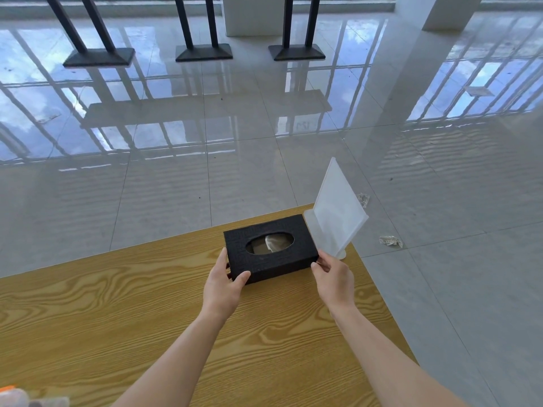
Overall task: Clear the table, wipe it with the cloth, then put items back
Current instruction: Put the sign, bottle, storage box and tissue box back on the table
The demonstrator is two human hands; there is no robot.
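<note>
head view: black tissue box (270, 248) sits on the wood-grain worktop (117, 304) near its far right corner, long axis running left-near to right-far, roughly along the far edge. oval slot faces up w/ a bit of tissue (271, 243) showing inside.

left hand (223, 284) is on the box's near-left corner, thumb on the near side face, fingers wrapped round the left end. right hand (332, 273) is at the near-right corner, fingertips (318, 259) touching the right end. so the grip is both hands closed on the two short ends of the box, one per end, box between them. can't tell if the base is off the worktop or just resting on it; no clear gap shows.

frosted plastic sign holder (338, 212) stands upright just beside the box's right-far end, v. close to the right hand and partly over the worktop edge. that's the relation that matters: box lies straight ahead of both hands, equally near each, but the holder is tight on the right side, so any shift rightwards or far-wards prob knocks it. lifting straight up or pulling toward the body looks the safe line.

no cloth in view. blurred items (17, 396) at the bottom-left corner, can't id them. scraps of litter (389, 240) on the tiled floor (264, 127) beyond the edge.

stage is unclear: could be clearing off or setting back.
</note>
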